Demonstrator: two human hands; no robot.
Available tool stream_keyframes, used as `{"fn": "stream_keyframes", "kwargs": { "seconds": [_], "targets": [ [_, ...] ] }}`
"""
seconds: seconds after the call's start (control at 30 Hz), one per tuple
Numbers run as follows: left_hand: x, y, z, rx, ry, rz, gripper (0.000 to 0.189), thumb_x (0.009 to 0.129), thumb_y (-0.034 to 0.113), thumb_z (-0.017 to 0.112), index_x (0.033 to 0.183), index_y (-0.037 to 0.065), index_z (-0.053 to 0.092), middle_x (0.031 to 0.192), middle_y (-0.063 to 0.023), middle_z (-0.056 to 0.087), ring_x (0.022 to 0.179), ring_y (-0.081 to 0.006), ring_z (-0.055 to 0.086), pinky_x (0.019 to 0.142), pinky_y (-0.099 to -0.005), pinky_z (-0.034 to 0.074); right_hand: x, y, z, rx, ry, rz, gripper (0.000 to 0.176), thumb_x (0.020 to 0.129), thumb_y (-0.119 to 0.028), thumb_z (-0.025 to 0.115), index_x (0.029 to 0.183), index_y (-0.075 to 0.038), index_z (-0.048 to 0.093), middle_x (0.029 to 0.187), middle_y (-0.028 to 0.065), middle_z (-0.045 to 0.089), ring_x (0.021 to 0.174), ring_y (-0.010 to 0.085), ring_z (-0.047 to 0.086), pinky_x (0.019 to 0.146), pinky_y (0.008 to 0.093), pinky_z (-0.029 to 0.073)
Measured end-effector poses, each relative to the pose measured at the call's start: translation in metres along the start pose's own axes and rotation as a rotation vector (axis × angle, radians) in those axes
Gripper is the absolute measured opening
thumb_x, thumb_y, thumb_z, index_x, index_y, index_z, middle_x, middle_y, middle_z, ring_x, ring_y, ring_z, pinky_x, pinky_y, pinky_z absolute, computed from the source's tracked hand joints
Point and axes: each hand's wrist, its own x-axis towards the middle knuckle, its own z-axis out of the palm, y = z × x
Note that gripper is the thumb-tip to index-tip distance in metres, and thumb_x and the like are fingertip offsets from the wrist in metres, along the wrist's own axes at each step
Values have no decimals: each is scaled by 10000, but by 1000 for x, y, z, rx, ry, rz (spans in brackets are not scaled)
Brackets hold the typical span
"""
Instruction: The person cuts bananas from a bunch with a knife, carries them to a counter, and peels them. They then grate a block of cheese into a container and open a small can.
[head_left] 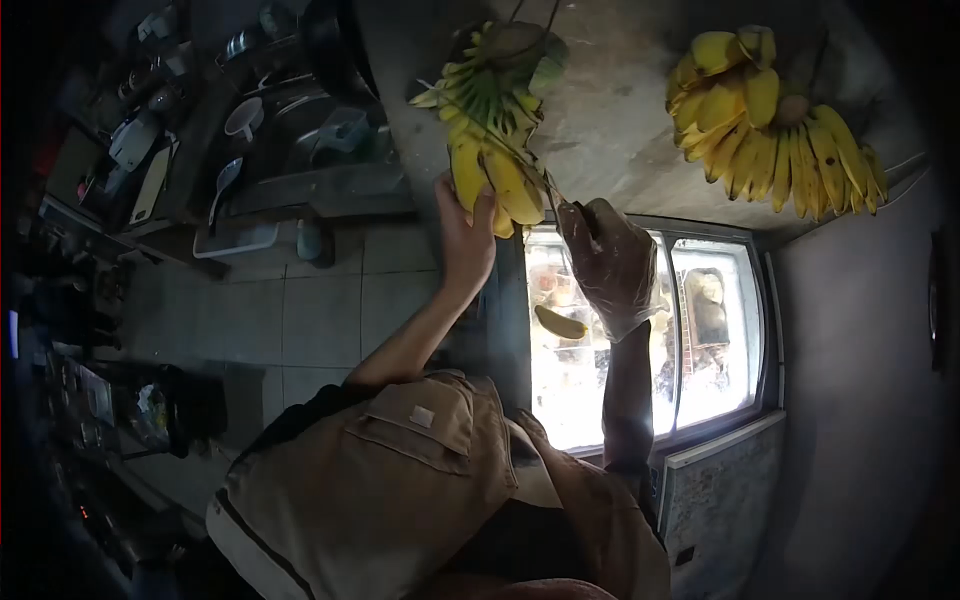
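Note:
A partly picked bunch of bananas point(505, 190) hangs by its stalk, yellow fruit at the lower end and bare green stubs above. My left hand point(468, 230) is closed around the lowest bananas, its thumb across their front. Right beside them is my right hand point(608, 255), in a clear plastic glove and closed on a slim knife point(550, 188). The knife's thin blade points up along the side of the bunch; its handle is mostly hidden in my fist. Below my right hand, a single banana point(560, 322) lies on the lit glass top of a chest freezer point(560, 385).
A second, fuller bunch of bananas point(770, 130) hangs at the right against the grey wall point(620, 100). To the left are a sink counter with a white strainer point(243, 118), a slotted spoon point(225, 180) and a plastic tub point(345, 128). Tiled floor point(320, 310) lies between.

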Motion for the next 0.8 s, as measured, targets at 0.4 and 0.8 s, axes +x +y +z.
{"fn": "stream_keyframes", "kwargs": {
  "seconds": [0.4,0.8],
  "targets": [
    [27,58,-52,434,-196,92,473,844,197,707,1197,-11,473,982,-164,656,911,-218,659,793,-317,506,9,-72,24,-206,45,174,357,933,-302,597,717,-25,533,583,164,537,515,366,507,486,389,399],
    [41,3,-105,185,-739,-53,603,830,145,740,1325,75,402,1161,-70,558,1058,-174,552,885,-320,438,8,-46,40,-97,31,302,403,959,-313,547,733,20,543,570,145,499,510,186,410,511,340,375]
  ]
}}
